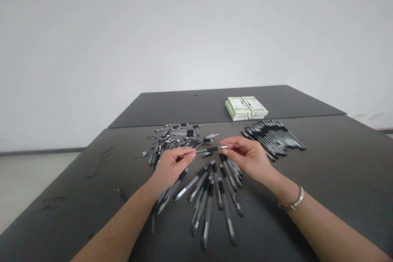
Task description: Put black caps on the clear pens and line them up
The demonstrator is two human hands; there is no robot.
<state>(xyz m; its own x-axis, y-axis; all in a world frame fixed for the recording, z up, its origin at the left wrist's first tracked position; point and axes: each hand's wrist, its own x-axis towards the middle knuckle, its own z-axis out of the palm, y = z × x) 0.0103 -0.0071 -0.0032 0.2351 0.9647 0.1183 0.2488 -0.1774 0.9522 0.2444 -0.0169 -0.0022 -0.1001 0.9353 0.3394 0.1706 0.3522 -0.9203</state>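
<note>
My left hand (172, 166) pinches the clear rear part of a gel pen (211, 150) between thumb and fingers. The pen lies nearly level, with its black grip and silver tip pointing right. At that tip, my right hand (249, 159) has thumb and forefinger closed; whether a small part sits between them cannot be made out. Below the hands, several pens (208, 213) with clear barrels and black grips fan out toward me. Behind my left hand lies a loose heap of pens and pen parts (181, 133), partly hidden by that hand.
A neat row of pens (273, 137) lies to the right, beyond my right hand. Behind it stand green-and-white boxes (245, 108) in two stacks. A seam crosses the dark table (337, 163); a pale wall (196, 28) rises behind it.
</note>
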